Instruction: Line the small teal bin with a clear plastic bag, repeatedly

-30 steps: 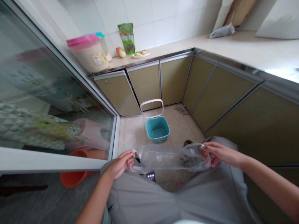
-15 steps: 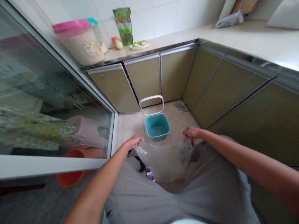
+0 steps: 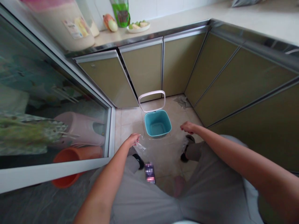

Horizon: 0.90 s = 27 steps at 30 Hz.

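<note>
A clear plastic bag (image 3: 141,146) stretches between my two hands, low over the floor and in front of my knees. My left hand (image 3: 133,140) is closed on one side of its edge. On the other side, my right hand (image 3: 187,127) pinches the bag, whose film is barely visible there. Just beyond the bag stands a teal bin (image 3: 158,123) with nothing inside. Its white rim ring (image 3: 152,102) is tilted up at the back, against the cabinets.
Cabinets (image 3: 142,68) enclose the corner beneath a counter (image 3: 173,23) bearing a plate of fruit (image 3: 138,27) and a large container (image 3: 67,29). A glass door (image 3: 46,102) is at left, with an orange bucket (image 3: 66,155) behind it. A grey cloth (image 3: 182,101) lies on the floor.
The view has tipped downward and closer to the bin. Both hands still hold the bag at about the same spread, and its film now shows less. The bin has stayed in place.
</note>
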Each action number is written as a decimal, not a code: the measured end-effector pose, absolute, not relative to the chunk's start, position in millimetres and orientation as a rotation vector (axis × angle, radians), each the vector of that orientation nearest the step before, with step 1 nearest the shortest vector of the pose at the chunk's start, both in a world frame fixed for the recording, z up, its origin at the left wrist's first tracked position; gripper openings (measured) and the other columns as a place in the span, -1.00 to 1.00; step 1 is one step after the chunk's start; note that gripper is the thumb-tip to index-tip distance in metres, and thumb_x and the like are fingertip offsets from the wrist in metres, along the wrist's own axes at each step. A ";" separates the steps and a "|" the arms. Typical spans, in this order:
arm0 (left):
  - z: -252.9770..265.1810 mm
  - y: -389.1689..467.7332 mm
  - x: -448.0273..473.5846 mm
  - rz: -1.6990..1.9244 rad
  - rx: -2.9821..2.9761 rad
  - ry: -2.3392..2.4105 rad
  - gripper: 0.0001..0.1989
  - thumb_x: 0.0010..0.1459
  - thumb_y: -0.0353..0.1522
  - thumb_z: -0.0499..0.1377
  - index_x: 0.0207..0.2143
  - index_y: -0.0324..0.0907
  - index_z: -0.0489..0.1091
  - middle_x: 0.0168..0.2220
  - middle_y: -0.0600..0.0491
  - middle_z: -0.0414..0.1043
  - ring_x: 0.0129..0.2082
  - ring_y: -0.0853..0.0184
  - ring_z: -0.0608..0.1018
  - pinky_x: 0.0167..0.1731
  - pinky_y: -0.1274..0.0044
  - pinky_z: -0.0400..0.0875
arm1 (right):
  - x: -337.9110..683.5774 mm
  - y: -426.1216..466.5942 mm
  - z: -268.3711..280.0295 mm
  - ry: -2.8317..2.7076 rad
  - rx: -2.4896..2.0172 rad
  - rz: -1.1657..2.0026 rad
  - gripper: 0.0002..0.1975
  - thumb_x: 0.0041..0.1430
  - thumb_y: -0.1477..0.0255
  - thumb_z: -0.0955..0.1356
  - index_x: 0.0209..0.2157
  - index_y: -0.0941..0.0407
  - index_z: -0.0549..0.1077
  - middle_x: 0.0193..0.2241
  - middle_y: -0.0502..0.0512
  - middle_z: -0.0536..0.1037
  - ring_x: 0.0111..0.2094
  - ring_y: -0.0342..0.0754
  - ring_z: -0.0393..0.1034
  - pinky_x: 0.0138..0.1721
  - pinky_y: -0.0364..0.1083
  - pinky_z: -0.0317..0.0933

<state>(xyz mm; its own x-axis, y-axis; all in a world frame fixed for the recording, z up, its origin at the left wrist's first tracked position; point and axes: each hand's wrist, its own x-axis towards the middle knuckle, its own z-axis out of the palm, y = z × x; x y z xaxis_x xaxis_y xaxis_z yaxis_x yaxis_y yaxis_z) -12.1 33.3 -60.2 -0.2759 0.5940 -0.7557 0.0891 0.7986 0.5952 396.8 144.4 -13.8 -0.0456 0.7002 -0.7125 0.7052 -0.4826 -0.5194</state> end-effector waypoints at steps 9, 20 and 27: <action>-47.6 43.3 -12.0 0.678 0.562 1.861 -0.71 0.00 -0.35 0.36 -0.21 -0.15 0.40 -0.50 0.11 0.41 -0.53 0.38 0.45 -0.49 0.58 0.27 | 391.7 155.0 -14.4 1.835 2.083 -1.188 -0.72 0.08 0.45 0.46 -0.62 0.13 0.37 -0.63 0.12 0.40 -0.46 -0.01 0.40 -0.42 -0.10 0.20; -55.5 55.8 -0.2 0.639 0.751 1.895 -0.29 0.07 -0.43 0.34 0.24 -0.10 0.15 -0.35 0.17 0.38 -0.54 0.50 0.42 -0.45 0.62 0.34 | 398.5 164.3 -19.6 1.836 1.937 -0.890 -0.58 0.22 0.26 0.37 0.05 0.17 0.46 -0.34 0.22 0.58 -0.39 0.04 0.52 -0.44 -0.10 0.29; -58.6 55.4 -5.7 0.505 1.019 1.951 -0.21 0.11 -0.21 0.34 0.32 -0.08 0.08 -0.37 0.15 0.44 -0.49 0.40 0.48 -0.40 0.57 0.33 | 360.6 218.3 12.5 2.005 2.079 -0.923 -0.24 0.17 0.16 0.44 0.31 0.17 0.25 -0.16 0.27 0.59 -0.35 0.03 0.53 -0.39 -0.07 0.39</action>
<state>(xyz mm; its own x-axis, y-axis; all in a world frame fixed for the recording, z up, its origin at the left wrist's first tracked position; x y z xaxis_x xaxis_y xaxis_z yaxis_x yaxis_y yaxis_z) -5.7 55.4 -58.6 -0.3020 0.8100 -0.5027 0.4643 0.5855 0.6645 360.6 218.3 12.5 -0.0567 0.8707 -0.4885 0.9372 -0.1222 -0.3266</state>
